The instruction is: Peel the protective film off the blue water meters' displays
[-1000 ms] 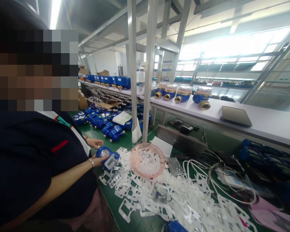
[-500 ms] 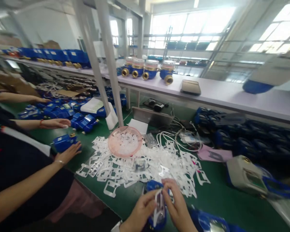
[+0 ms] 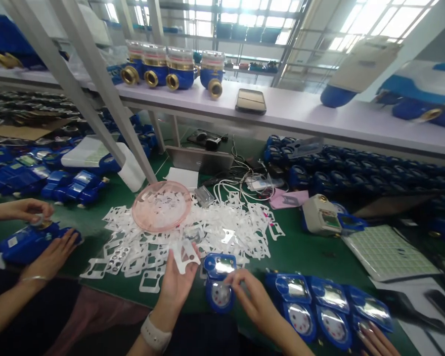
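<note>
My left hand [image 3: 176, 287], wearing a pale watch band, has a flat white cut-out plate [image 3: 185, 258] between thumb and fingers, raised above the bench. My right hand [image 3: 250, 296] is pinched at the right edge of a blue water meter [image 3: 209, 291]; whatever the fingertips hold, if anything, is too small to make out. That meter lies face up, its small display window above a round dial. Just beyond it spreads a heap of similar white plates [image 3: 222, 227].
A pink round tray [image 3: 134, 217] of small pieces stands behind the heap. Blue meters [image 3: 332, 321] line the right front, with another person's hand [image 3: 380, 341] on them. At left, a co-worker's hands [image 3: 55, 252] handle a blue meter. A shelf [image 3: 282, 104] crosses behind.
The view has swung right. My hands, earlier together on a white plate over the meter, are now apart, the left raised with a white plate, the right at the meter.
</note>
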